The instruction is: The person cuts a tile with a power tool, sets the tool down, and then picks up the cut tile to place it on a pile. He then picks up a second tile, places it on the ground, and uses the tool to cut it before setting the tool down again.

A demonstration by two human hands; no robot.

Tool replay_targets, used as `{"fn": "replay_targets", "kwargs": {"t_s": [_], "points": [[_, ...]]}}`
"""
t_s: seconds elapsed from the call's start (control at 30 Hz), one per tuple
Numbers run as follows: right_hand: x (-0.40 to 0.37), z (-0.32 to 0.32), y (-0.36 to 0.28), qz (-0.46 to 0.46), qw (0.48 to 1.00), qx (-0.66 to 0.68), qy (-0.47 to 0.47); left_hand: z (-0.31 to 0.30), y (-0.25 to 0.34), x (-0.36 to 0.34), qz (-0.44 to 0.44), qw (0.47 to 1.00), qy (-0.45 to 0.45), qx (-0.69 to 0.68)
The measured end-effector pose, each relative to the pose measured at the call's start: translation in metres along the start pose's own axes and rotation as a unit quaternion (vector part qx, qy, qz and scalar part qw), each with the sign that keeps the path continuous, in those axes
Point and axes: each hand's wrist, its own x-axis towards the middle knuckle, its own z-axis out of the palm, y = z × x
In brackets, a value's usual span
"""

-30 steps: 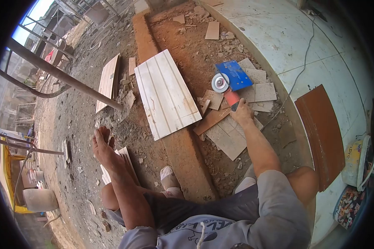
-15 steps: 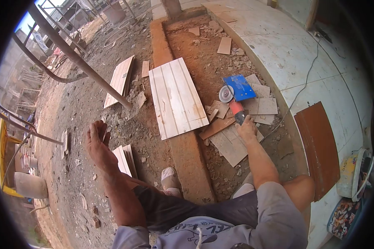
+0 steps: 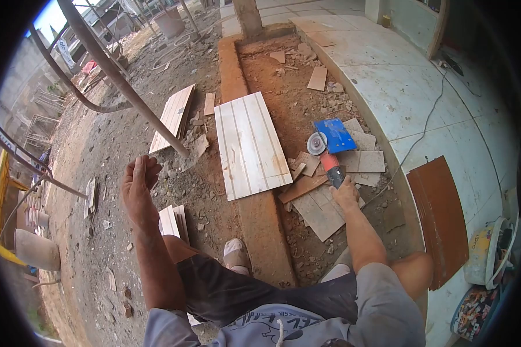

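Observation:
My right hand (image 3: 346, 194) grips an angle grinder (image 3: 331, 166) by its black rear end; its red body and round disc (image 3: 316, 143) point away from me. Right beside the disc is a flat blue plate (image 3: 337, 135) with small holes, above pale tile pieces (image 3: 364, 161). My left hand (image 3: 139, 184) is raised over the ground to the left, fingers curled in toward the thumb, with nothing visible in them. Between the hands, a large cream tile (image 3: 252, 147) with lengthwise stripes lies across a low reddish ledge (image 3: 259, 231).
Striped tiles (image 3: 173, 118) are stacked beyond my left hand, near a slanting metal pole (image 3: 136, 101). More tiles (image 3: 175, 222) stand by my left knee. At right are brown sheets (image 3: 440, 222), a white tiled floor (image 3: 382, 75), a power cord (image 3: 425, 118) and buckets (image 3: 483, 254).
The view has shifted slightly, so the surroundings sit a little lower. My left hand has turned, its fingers drawn closer together. The grinder stays in my right hand beside the blue plate.

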Motion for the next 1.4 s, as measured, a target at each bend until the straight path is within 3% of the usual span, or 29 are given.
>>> {"fn": "replay_targets", "kwargs": {"t_s": [0.1, 0.23, 0.33, 0.5, 0.67, 0.73, 0.83, 0.87, 1.07, 1.13, 1.17, 1.23, 1.3, 1.33, 1.4], "points": [[0.000, 0.002, 0.003, 0.000, 1.000, -0.006, 0.015, 0.012, 0.004, 0.010, 0.023, 0.998, -0.044, 0.027], [-0.006, -0.005, 0.002, 0.007, 1.000, -0.020, 0.021, 0.016, -0.046, 0.027, 0.087, 0.991, -0.094, 0.048], [-0.006, -0.009, 0.006, 0.007, 0.999, -0.040, 0.021, 0.012, -0.067, 0.027, -0.004, 0.963, -0.131, 0.234], [-0.007, -0.017, 0.011, -0.017, 0.999, -0.048, 0.017, 0.016, -0.069, 0.029, -0.006, 0.971, -0.145, 0.192], [0.003, -0.033, 0.021, -0.031, 0.994, -0.092, 0.041, 0.016, -0.072, 0.029, -0.018, 0.959, -0.147, 0.243], [-0.001, -0.089, 0.011, -0.039, 0.991, -0.120, -0.050, 0.014, -0.074, 0.032, -0.018, 0.956, -0.147, 0.252], [0.005, -0.187, 0.019, -0.114, 0.980, -0.147, -0.068, 0.017, -0.062, 0.027, -0.023, 0.950, -0.158, 0.269], [0.020, -0.210, 0.036, -0.135, 0.980, -0.146, 0.031, 0.018, -0.057, 0.026, -0.030, 0.946, -0.165, 0.279], [-0.028, -0.397, 0.034, -0.129, 0.941, -0.135, 0.283, 0.023, -0.047, 0.011, -0.009, 0.933, -0.235, 0.274], [-0.020, -0.433, 0.052, -0.080, 0.960, -0.037, 0.266, 0.026, -0.047, 0.008, 0.002, 0.920, -0.254, 0.298], [-0.014, -0.436, 0.063, -0.082, 0.960, -0.035, 0.266, 0.026, -0.047, 0.007, 0.013, 0.905, -0.275, 0.324], [-0.009, -0.430, 0.089, -0.056, 0.934, 0.214, 0.282, 0.028, -0.049, 0.005, 0.028, 0.892, -0.279, 0.356], [0.005, -0.375, 0.124, -0.045, 0.852, 0.422, 0.306, 0.028, -0.044, 0.000, 0.023, 0.873, -0.342, 0.347], [0.010, -0.336, 0.144, -0.008, 0.843, 0.446, 0.301, 0.028, -0.045, -0.002, 0.024, 0.867, -0.350, 0.355], [0.042, -0.240, 0.224, 0.116, 0.922, 0.339, 0.147, 0.028, -0.042, -0.004, 0.023, 0.851, -0.367, 0.376]]}}
